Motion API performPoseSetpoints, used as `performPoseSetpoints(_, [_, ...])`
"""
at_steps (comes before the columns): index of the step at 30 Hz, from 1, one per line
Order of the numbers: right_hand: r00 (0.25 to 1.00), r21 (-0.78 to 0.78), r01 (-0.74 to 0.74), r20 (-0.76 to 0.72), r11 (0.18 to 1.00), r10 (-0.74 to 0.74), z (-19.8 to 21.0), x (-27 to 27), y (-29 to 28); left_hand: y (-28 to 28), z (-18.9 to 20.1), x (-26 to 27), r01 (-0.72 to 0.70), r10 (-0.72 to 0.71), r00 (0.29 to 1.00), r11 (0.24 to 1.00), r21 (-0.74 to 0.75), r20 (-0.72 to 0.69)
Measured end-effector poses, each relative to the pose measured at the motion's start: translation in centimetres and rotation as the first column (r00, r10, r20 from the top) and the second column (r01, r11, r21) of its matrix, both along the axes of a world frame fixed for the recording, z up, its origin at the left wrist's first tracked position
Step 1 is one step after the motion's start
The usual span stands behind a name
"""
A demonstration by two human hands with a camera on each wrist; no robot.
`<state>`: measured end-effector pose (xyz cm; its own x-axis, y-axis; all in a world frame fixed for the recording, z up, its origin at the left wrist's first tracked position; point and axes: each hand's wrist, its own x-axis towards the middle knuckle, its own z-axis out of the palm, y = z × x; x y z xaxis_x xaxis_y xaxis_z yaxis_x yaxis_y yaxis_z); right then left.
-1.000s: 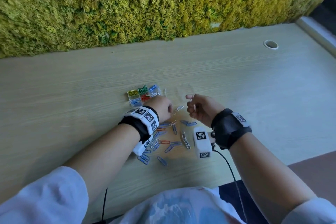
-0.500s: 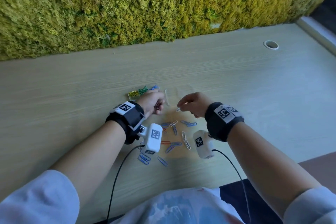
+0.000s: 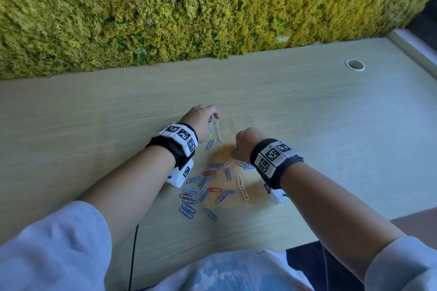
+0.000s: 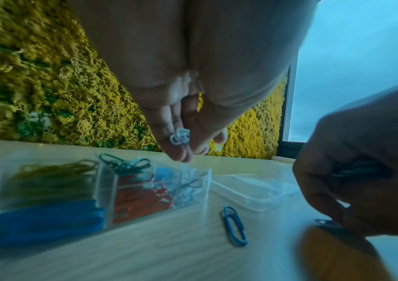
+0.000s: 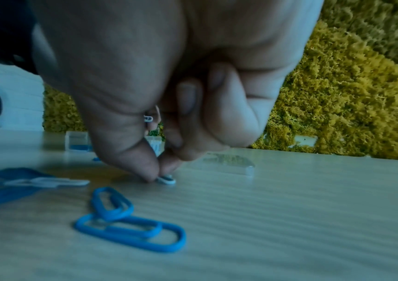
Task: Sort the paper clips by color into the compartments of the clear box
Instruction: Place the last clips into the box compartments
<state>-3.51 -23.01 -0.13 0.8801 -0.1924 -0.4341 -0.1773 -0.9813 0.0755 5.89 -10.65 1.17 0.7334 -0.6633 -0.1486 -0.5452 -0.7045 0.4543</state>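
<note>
The clear box holds yellow, blue, green, red, light blue and white clips in separate compartments. My left hand pinches white paper clips just above the white compartment. In the head view this left hand covers most of the box. My right hand is down at the table, thumb and finger pinching a white clip that lies on the wood. The same right hand is seen from above, right of the box. Loose blue, red and white clips lie between my wrists.
The clear lid lies flat just right of the box. A lone blue clip sits in front of the box. Two blue clips lie near my right hand. A moss wall backs the table, and a cable hole is far right.
My left hand has moved from the pile up over the box with white clips. My right hand has turned palm down and dropped to the table onto a white clip.
</note>
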Motion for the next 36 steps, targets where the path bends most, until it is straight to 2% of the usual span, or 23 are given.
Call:
performPoseSetpoints(3, [0.999, 0.030, 0.037, 0.011, 0.999, -0.038, -0.3, -0.2, -0.2, 0.1, -0.5, -0.2, -0.019, 0.019, 1.000, 0.999, -0.047, 0.006])
performPoseSetpoints(6, [0.994, 0.094, 0.106, 0.026, 0.990, -0.109, -0.2, -0.3, -0.5, 1.0, -0.9, -0.1, -0.080, 0.084, 0.996, 0.981, -0.175, 0.011])
performPoseSetpoints(8, [0.979, 0.212, 0.188, 0.033, 0.959, -0.199, 0.2, -0.2, -0.7, 1.9, -1.0, -0.3, -0.135, 0.142, 0.990, 0.948, -0.289, 0.004])
performPoseSetpoints(9, [0.959, 0.333, 0.254, 0.034, 0.908, -0.281, 0.5, 0.0, -0.8, 2.5, -1.1, -0.5, -0.155, 0.164, 0.986, 0.929, -0.337, 0.000])
performPoseSetpoints(10, [0.918, 0.508, 0.336, 0.011, 0.793, -0.396, 0.8, 0.1, -0.8, 3.1, -1.2, -0.6, -0.167, 0.179, 0.984, 0.913, -0.371, -0.002])
performPoseSetpoints(11, [0.856, 0.697, 0.406, -0.062, 0.592, -0.514, 1.1, 0.4, -0.8, 3.8, -1.3, -0.7, -0.181, 0.192, 0.981, 0.904, -0.386, -0.011])
performPoseSetpoints(12, [0.790, 0.830, 0.439, -0.174, 0.345, -0.588, 1.3, 0.7, -0.8, 4.5, -1.4, -0.9, -0.194, 0.204, 0.979, 0.900, -0.391, -0.018])
performPoseSetpoints(13, [0.738, 0.891, 0.439, -0.286, 0.113, -0.611, 1.4, 1.0, -0.8, 5.1, -1.4, -1.0, -0.203, 0.215, 0.977, 0.898, -0.389, -0.015])
performPoseSetpoints(14, [0.707, 0.903, 0.424, -0.380, -0.073, -0.596, 1.6, 1.3, -0.8, 5.8, -1.5, -1.2, -0.206, 0.223, 0.975, 0.897, -0.390, -0.003])
performPoseSetpoints(15, [0.698, 0.892, 0.396, -0.447, -0.219, -0.560, 1.8, 1.6, -0.6, 6.4, -1.6, -1.4, -0.213, 0.233, 0.972, 0.895, -0.391, 0.005])
performPoseSetpoints(17, [0.691, 0.842, 0.328, -0.523, -0.428, -0.499, 2.3, 2.2, -0.2, 7.5, -1.7, -1.9, -0.235, 0.257, 0.966, 0.886, -0.400, 0.000])
performPoseSetpoints(18, [0.692, 0.821, 0.298, -0.537, -0.487, -0.482, 2.5, 2.5, 0.1, 8.0, -1.8, -2.2, -0.244, 0.264, 0.965, 0.883, -0.401, -0.006])
performPoseSetpoints(19, [0.694, 0.813, 0.281, -0.540, -0.511, -0.476, 2.6, 3.0, 0.3, 8.6, -1.9, -2.4, -0.251, 0.268, 0.963, 0.884, -0.394, -0.011])
performPoseSetpoints(21, [0.704, 0.839, 0.293, -0.513, -0.458, -0.491, 2.7, 4.0, 0.9, 9.7, -1.9, -2.9, -0.249, 0.263, 0.965, 0.896, -0.368, -0.011])
performPoseSetpoints(22, [0.710, 0.868, 0.324, -0.486, -0.377, -0.509, 2.6, 4.6, 1.2, 10.2, -1.9, -3.1, -0.249, 0.261, 0.965, 0.902, -0.353, -0.012])
performPoseSetpoints(23, [0.724, 0.900, 0.363, -0.436, -0.243, -0.534, 2.4, 5.3, 1.5, 10.7, -1.9, -3.3, -0.257, 0.266, 0.964, 0.907, -0.334, -0.018])
performPoseSetpoints(24, [0.759, 0.914, 0.402, -0.360, -0.043, -0.542, 2.3, 6.0, 1.9, 11.2, -1.9, -3.4, -0.267, 0.273, 0.962, 0.911, -0.314, -0.027])
performPoseSetpoints(26, [0.877, 0.802, 0.390, -0.175, 0.453, -0.447, 2.1, 7.1, 2.5, 12.1, -1.9, -3.6, -0.291, 0.290, 0.956, 0.919, -0.266, -0.046])
performPoseSetpoints(27, [0.923, 0.709, 0.326, -0.097, 0.625, -0.371, 2.0, 7.6, 2.7, 12.5, -2.0, -3.7, -0.302, 0.299, 0.953, 0.923, -0.239, -0.050])
performPoseSetpoints(28, [0.952, 0.636, 0.258, -0.039, 0.727, -0.303, 2.1, 7.9, 2.8, 12.8, -2.1, -3.7, -0.310, 0.306, 0.951, 0.927, -0.209, -0.053])
performPoseSetpoints(29, [0.967, 0.580, 0.209, 0.001, 0.787, -0.257, 2.2, 8.1, 3.0, 13.2, -2.1, -3.7, -0.319, 0.314, 0.948, 0.931, -0.174, -0.057])
performPoseSetpoints(33, [0.993, 0.342, 0.054, 0.080, 0.938, -0.086, 3.1, 8.4, 4.2, 14.0, -2.0, -4.1, -0.311, 0.313, 0.949, 0.949, 0.047, -0.036])
performPoseSetpoints(36, [0.994, 0.201, -0.074, 0.098, 0.977, 0.055, 3.5, 8.4, 5.0, 13.9, -1.7, -4.4, -0.269, 0.276, 0.961, 0.947, 0.176, -0.018])
